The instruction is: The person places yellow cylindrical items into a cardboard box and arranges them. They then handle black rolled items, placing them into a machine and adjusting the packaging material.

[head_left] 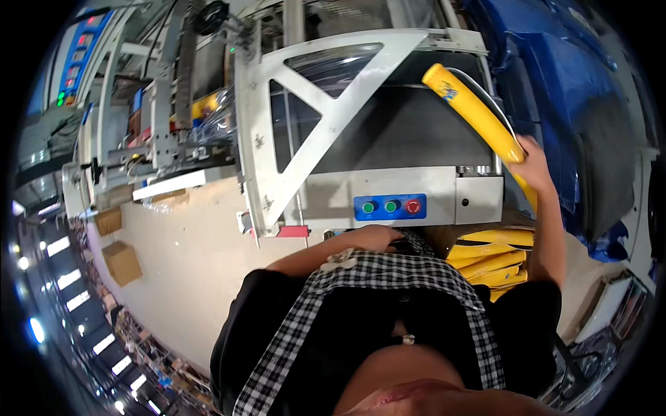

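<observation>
Seemingly so that its far part extends over the dark belt point(402, 128), your right hand point(532, 165) grasps the yellow tube-like piece point(476, 114) low down, while your left hand point(378, 238), beside the checked apron point(402, 270), has a grip I cannot tell.

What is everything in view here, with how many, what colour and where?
Flat, wide belt: one, near-black, top centre
Triangular metal frame: one, white, over the belt's left part
Rectangular control panel: one, blue with two green buttons and one red, below the belt
Long, tube-shaped piece: one, yellow, slanting over the belt's right part
Pile of slim pieces: several, mostly yellow, below and right of the panel
Crinkled sheeting: blue, upper right
Cardboard boxes: at least two, brown, left
Checked cloth apron: one, black and white, on the person
Left hand: one, bare, near the apron, fingers partly hidden
Right hand: one, bare, gripping the tube-shaped piece
</observation>
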The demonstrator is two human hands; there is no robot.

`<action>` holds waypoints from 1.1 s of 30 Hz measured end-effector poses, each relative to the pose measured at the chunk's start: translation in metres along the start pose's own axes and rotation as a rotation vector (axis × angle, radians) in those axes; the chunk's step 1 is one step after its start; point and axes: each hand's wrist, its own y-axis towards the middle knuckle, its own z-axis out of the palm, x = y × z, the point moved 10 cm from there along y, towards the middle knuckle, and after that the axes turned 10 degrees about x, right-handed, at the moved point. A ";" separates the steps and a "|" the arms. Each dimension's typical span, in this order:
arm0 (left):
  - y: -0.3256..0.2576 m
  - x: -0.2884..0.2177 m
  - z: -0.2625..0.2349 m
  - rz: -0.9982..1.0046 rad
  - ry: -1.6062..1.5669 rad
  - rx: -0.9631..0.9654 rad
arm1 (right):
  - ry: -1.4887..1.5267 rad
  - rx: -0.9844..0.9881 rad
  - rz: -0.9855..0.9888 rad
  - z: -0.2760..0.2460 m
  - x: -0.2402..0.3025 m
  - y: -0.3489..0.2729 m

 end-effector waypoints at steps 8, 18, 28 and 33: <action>0.019 0.007 0.007 0.059 -0.069 -0.056 | -0.304 0.136 -0.219 -0.013 -0.002 0.125; 0.055 -0.038 0.006 0.048 -0.112 0.034 | -0.226 -0.261 -0.419 0.029 0.068 0.153; 0.092 -0.106 0.038 -0.096 -0.216 0.340 | 0.052 -1.116 0.641 0.073 -0.174 -0.351; 0.131 -0.062 0.066 -0.238 -0.445 0.516 | 0.408 -0.674 1.869 0.251 -0.236 -0.540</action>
